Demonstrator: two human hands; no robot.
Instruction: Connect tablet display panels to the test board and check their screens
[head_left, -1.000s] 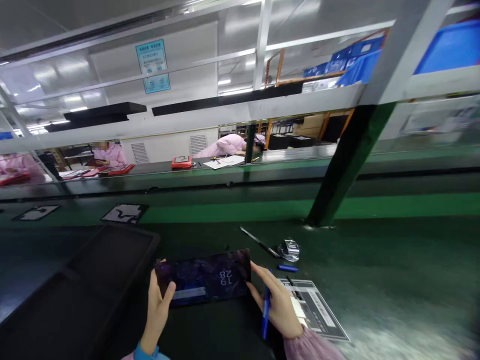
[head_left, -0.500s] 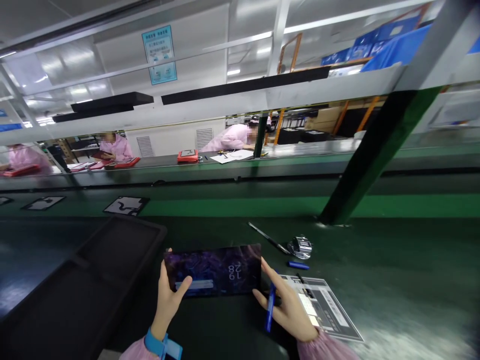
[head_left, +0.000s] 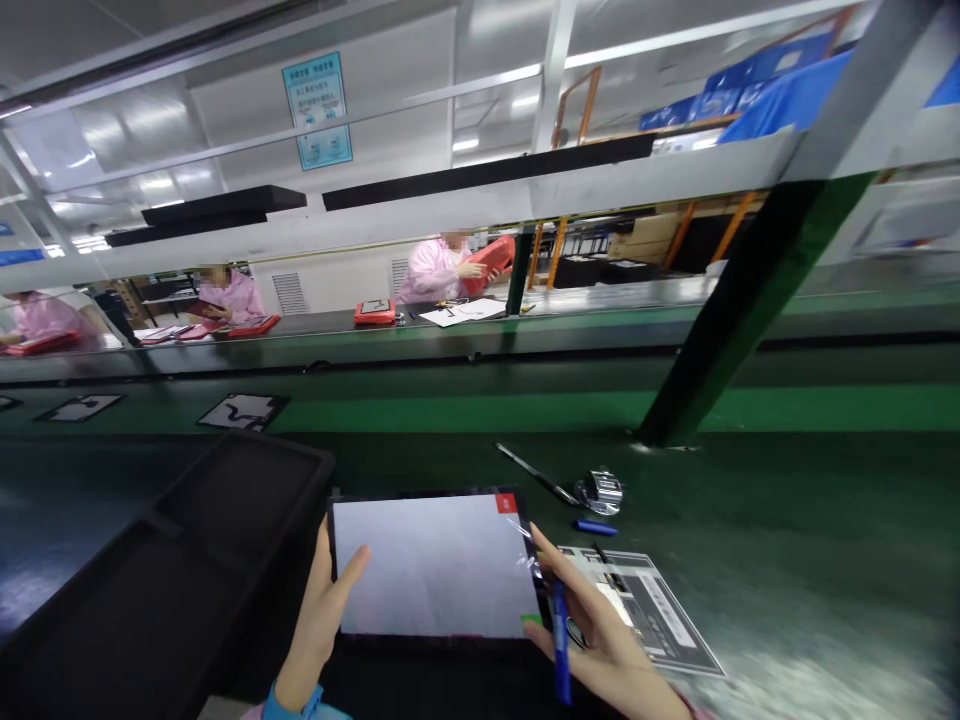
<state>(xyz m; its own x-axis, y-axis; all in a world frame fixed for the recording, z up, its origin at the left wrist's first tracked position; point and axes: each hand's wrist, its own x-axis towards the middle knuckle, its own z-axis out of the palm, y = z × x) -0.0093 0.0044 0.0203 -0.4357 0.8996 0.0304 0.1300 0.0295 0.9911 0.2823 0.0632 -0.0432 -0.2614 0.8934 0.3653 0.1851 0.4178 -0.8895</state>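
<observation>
A tablet point(head_left: 435, 570) is held between both hands, its lit screen nearly all white. A red block shows at the screen's upper right corner and a small green one at the lower right. My left hand point(head_left: 319, 615) grips the left edge, thumb resting on the screen. On the right edge, my right hand point(head_left: 600, 640) grips the tablet with its thumb at the green corner. That hand also holds a blue pen point(head_left: 561, 640), pointing down across the fingers. The undersides of the fingers are hidden behind the tablet.
A black tray point(head_left: 142, 590) lies left. To the right are a blue cap point(head_left: 596, 527), a shiny metal object point(head_left: 600, 492), a thin rod point(head_left: 536, 472) and a printed sheet point(head_left: 667, 620). A slanted post point(head_left: 720, 330) stands behind; flat panels point(head_left: 244, 410) lie on the green strip.
The screen has gone from a dark clock display to white with coloured corners. The tablet has tipped up to face me more. A co-worker across the bench has straightened up, holding a red item.
</observation>
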